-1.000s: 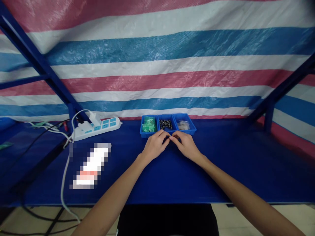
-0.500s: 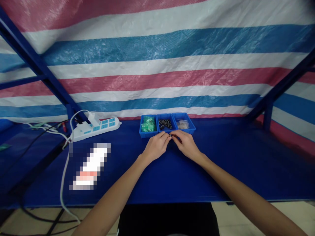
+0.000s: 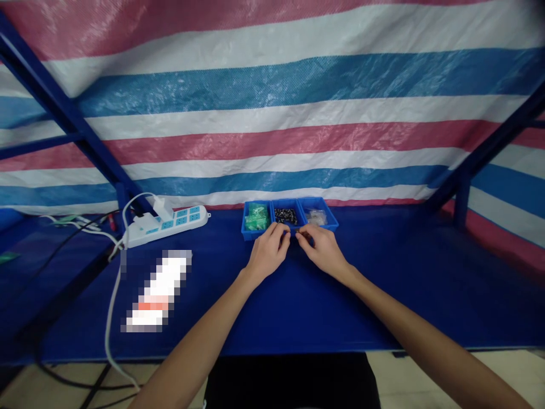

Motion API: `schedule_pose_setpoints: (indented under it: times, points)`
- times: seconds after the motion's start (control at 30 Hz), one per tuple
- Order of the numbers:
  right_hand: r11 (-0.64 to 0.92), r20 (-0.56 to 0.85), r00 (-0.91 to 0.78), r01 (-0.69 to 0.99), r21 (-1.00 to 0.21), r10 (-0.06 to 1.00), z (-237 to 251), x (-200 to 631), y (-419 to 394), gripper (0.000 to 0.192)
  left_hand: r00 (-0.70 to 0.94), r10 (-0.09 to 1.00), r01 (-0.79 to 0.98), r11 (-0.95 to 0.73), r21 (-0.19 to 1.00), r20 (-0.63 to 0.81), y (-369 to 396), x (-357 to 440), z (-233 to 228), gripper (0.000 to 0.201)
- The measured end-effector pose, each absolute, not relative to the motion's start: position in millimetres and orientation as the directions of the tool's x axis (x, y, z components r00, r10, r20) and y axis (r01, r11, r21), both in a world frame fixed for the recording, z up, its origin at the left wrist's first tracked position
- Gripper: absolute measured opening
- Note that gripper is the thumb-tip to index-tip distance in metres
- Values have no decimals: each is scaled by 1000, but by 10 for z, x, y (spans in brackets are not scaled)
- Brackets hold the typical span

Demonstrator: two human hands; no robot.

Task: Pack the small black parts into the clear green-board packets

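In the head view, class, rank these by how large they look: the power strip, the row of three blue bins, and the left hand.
1. Row of three blue bins and power strip: alike in length, too close to rank.
2. Left hand: smallest, though it is nearer the camera.

Blue bins (image 3: 327, 205) on blue table (image 3: 383, 284); red-white-blue striped tarp (image 3: 272, 113) behind.

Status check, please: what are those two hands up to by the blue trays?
Left hand, right hand fingertips together before blue trays. Anything pinched: too small to tell. Nothing between them.
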State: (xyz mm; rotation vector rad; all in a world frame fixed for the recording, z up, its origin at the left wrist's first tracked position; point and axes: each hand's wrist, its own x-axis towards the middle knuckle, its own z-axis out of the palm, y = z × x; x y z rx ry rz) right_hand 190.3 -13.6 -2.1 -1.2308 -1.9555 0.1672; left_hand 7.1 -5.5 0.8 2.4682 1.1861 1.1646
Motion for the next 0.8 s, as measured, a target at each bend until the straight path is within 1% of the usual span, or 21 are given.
schedule_pose_setpoints:
  times: [0.07,0.17,0.27,0.37,0.43,0.47,0.57,0.63,0.73,0.8]
  points:
    - [476,552,-199,774,-419,810,66,1889,-19,16,380,718,604,-670,432,583,-51,58,4,14]
    - [350,517,-139,875,-336,844,231,1849,126,18,396,714,619,-672,406,577,-25,30,8,15]
    - [295,504,-112,907,-300,856,289,1873,43,21,400,710,632,-672,386,580,8,-21,98,15]
    - [325,502,-142,897,-299,853,124,2054,-306,22,375,723,636,-656,406,581,-44,-120,276,17]
    - [334,478,-185,909,-250,859,-73,2242,-598,26,363,764,667,-613,424,533,-176,-216,363,18]
    - [315,455,-189,923,-219,870,-174,2336,-736,30,355,794,697,-577,426,493,-273,-270,371,19]
    - [238,385,-161,958,-163,909,-393,2546,-1038,41,280,879,815,-430,387,386,-627,-432,208,25]
    - [232,330,-173,961,-151,928,-443,2597,-1128,49,220,916,891,-329,312,337,-851,-511,-2,31]
    - [255,227,-221,957,-136,948,-433,2587,-1146,61,177,925,940,-260,221,336,-1074,-556,-264,40]
    - [260,176,-237,958,-121,955,-424,2571,-1131,66,175,931,953,-241,181,321,-1140,-547,-328,46]
